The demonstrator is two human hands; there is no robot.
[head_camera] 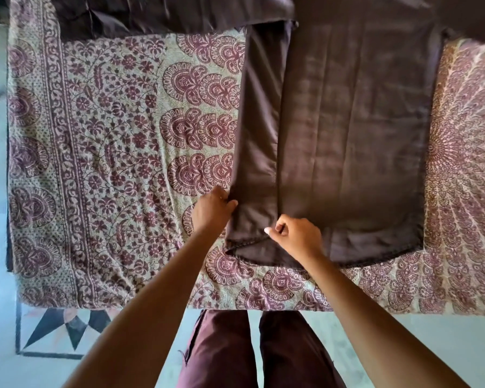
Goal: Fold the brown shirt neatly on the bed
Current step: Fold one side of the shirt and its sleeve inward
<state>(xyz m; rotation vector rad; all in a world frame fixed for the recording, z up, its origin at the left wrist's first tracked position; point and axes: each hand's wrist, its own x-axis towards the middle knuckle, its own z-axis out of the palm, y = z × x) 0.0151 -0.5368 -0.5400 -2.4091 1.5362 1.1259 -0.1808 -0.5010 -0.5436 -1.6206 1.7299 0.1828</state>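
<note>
Floor (65,334): pale tiles with a dark star-shaped inlay, lower left of the frame.
Bed (109,152): covered in a maroon-and-cream print, and it filled the middle of the frame from left edge to right.
Left arm: bare, it reached up from the bottom left towards the centre.
Left hand (212,212): at centre frame, back up, fingers curled round the shirt's left folded edge just above the hem, thumb on top of the cloth.
Flap (258,135): the shirt's left side, turned over onto the body as a long strip running up the frame.
Shirt (353,135): brown, flat on the bed, centre to right of centre, hem towards the bottom; a sleeve lay across the upper left.
Right hand (298,236): just right of the left hand, resting on the shirt near the hem, fingers curled, thumb and forefinger pinching the flap's inner edge.
Right arm: bare, it ran diagonally from the lower right.
Trousers (221,354): maroon, bottom centre, between the arms.
</note>
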